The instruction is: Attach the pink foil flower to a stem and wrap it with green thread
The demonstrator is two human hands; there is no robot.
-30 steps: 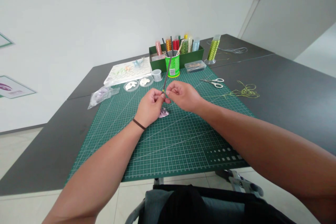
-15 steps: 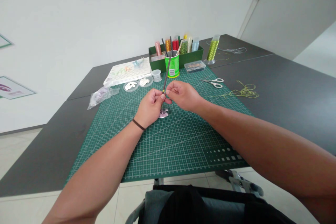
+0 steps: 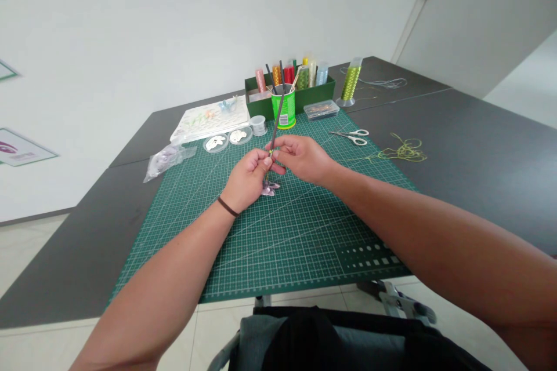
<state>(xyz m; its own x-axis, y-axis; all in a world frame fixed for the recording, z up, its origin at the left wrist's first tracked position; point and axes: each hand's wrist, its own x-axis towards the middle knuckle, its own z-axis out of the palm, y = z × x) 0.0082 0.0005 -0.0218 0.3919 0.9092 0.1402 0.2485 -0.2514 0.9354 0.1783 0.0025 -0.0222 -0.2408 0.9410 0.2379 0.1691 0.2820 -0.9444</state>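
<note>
Left hand [image 3: 244,183] pinches thin dark-grey straight stick [image 3: 277,120], long axis up-and-away, leaning slightly right; right hand [image 3: 301,157] beside its yellow-green thread band [image 3: 271,152], grip unclear.

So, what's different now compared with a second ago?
The right hand has brought its fingers leftward to the dark stick; whether they grip it is unclear. The purple petals below look turned. The left hand still holds the stick; scissors and green can stayed put.
</note>
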